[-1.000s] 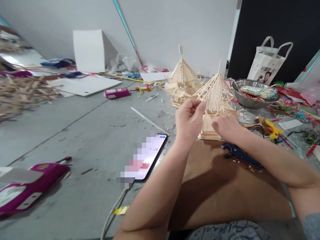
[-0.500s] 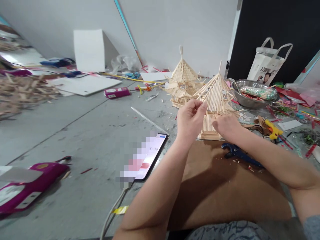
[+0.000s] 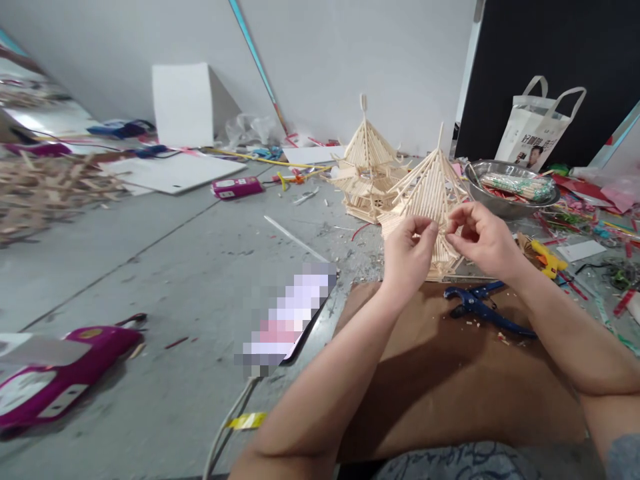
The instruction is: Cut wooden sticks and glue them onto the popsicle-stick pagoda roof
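Just in front of a pagoda model of thin wooden sticks [image 3: 424,190], my left hand [image 3: 409,253] is closed in a pinch, thumb against forefinger. My right hand [image 3: 487,243] faces it a small gap away, its fingers curled and their tips drawn near the thumb. Anything held in either pinch is too small to make out. My hands hide part of the model's lower tiers. Behind it to the left stands a second stick pagoda [image 3: 369,150] with a tall finial.
Blue-handled cutters [image 3: 483,308] lie on a brown cardboard sheet [image 3: 450,393]. A phone [image 3: 295,313] with a cable lies left of my forearm. At right are a yellow glue gun [image 3: 549,259], a metal bowl [image 3: 500,205] and scraps. Magenta tools [image 3: 75,373] rest on the left.
My left hand has shifted right and slightly down. My right hand has moved right and turned, its fingers now curled toward the left hand. The front pagoda appears turned, its lower tiers showing differently.
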{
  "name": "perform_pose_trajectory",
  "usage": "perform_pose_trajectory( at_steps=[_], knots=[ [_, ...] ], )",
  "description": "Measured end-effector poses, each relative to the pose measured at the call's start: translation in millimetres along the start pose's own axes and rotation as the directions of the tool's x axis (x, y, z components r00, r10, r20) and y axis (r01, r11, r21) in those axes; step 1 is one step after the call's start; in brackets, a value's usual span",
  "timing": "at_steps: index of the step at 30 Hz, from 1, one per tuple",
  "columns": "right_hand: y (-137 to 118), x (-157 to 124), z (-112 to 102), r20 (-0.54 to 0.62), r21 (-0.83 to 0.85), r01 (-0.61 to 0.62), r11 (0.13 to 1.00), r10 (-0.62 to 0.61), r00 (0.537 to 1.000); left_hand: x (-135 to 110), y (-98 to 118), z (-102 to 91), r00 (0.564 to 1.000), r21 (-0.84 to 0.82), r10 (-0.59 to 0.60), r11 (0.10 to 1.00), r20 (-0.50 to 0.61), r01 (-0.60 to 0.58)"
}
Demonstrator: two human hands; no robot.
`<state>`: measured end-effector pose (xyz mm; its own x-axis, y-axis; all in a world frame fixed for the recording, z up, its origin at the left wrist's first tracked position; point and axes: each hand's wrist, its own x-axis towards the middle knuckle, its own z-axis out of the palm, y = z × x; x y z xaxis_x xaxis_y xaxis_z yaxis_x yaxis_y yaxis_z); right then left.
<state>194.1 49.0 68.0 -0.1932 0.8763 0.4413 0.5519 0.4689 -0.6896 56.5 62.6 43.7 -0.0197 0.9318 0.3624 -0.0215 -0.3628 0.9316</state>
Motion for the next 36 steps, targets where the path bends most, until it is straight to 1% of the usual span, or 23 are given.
perform_pose_trajectory(
  at_steps=[1,2,4,6,7,9,11,14,17,25,28,30,33,36],
  knots=[
    [2,1,-2,-0.029,0.165,-0.027,0.986,0.032,0.999,-2,-1,3.2,0.997,-0.058,-0.069,0.996,0.039,0.072],
    [5,2,-3,-0.043,0.295,-0.054,0.954,0.07,0.997,-4,-1,5.9,0.987,-0.119,-0.137,0.982,0.084,0.146],
    [10,4,-2,-0.042,0.451,-0.11,0.886,0.144,0.989,-6,-1,9.8,0.956,-0.226,-0.236,0.935,0.175,0.273],
    [14,6,-1,-0.029,0.515,-0.143,0.845,0.183,0.983,-8,0,11.6,0.924,-0.297,-0.284,0.887,0.256,0.354],
    [16,6,0,-0.019,0.523,-0.151,0.839,0.188,0.982,-9,0,12.0,0.912,-0.32,-0.295,0.867,0.286,0.381],
    [19,5,2,-0.004,0.505,-0.155,0.849,0.182,0.983,-9,1,12.1,0.894,-0.357,-0.312,0.834,0.321,0.42],
    [21,4,3,0.0,0.47,-0.159,0.868,0.18,0.984,-8,0,12.1,0.884,-0.39,-0.325,0.806,0.335,0.444],
    [22,4,3,-0.017,0.448,-0.168,0.878,0.196,0.98,-7,-3,12.6,0.877,-0.423,-0.334,0.779,0.344,0.463],
    [23,6,3,-0.032,0.419,-0.184,0.889,0.217,0.976,-6,-7,14.6,0.885,-0.442,-0.327,0.775,0.332,0.452],
    [24,10,5,-0.111,0.301,-0.158,0.941,0.199,0.974,-6,-15,21.3,0.923,-0.474,-0.32,0.792,0.212,0.383],
    [27,11,6,-0.159,0.327,-0.185,0.927,0.247,0.956,-5,-19,23.2,0.931,-0.475,-0.327,0.802,0.161,0.363],
    [28,12,7,-0.171,0.35,-0.211,0.913,0.284,0.944,-5,-22,24.4,0.933,-0.449,-0.333,0.818,0.139,0.359],
    [26,14,8,-0.145,0.383,-0.241,0.892,0.316,0.938,-3,-26,25.7,0.936,-0.399,-0.333,0.847,0.117,0.351],
    [24,17,9,-0.112,0.453,-0.25,0.856,0.333,0.936,0,-29,26.1,0.94,-0.371,-0.326,0.865,0.097,0.339]
  ],
)
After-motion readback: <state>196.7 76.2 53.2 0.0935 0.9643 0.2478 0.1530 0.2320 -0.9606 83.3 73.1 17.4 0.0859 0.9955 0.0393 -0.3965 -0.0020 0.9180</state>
